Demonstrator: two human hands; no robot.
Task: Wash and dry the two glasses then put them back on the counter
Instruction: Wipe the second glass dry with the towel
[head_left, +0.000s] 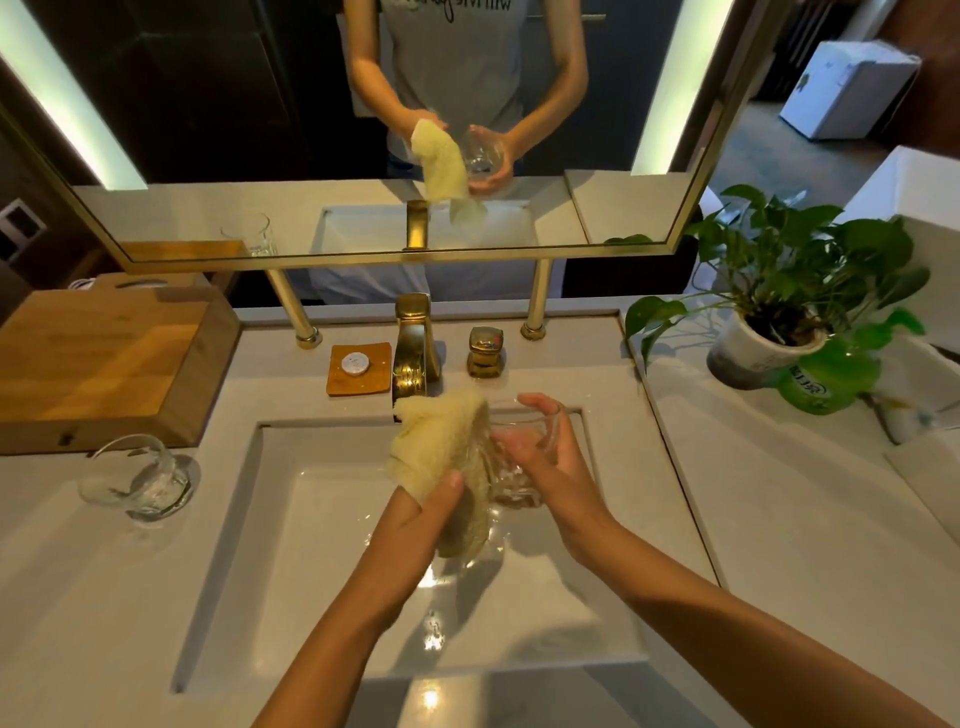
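Over the sink basin (291, 545), my right hand (550, 462) grips a clear glass (519, 483) tilted on its side, fingers curled round its wall. My left hand (426, 514) holds a pale yellow towel (441, 447) bunched against the glass's left side; the towel hangs down below my thumb. A second clear glass (137, 480) stands upright on the counter (78, 597) to the left of the sink, apart from both hands.
A gold faucet (413, 348) and gold handle (485, 351) stand behind the basin, with a wooden soap dish (358, 369) beside them. A wooden box (104, 358) sits at the back left. A potted plant (779, 332) occupies the right counter. A mirror hangs above.
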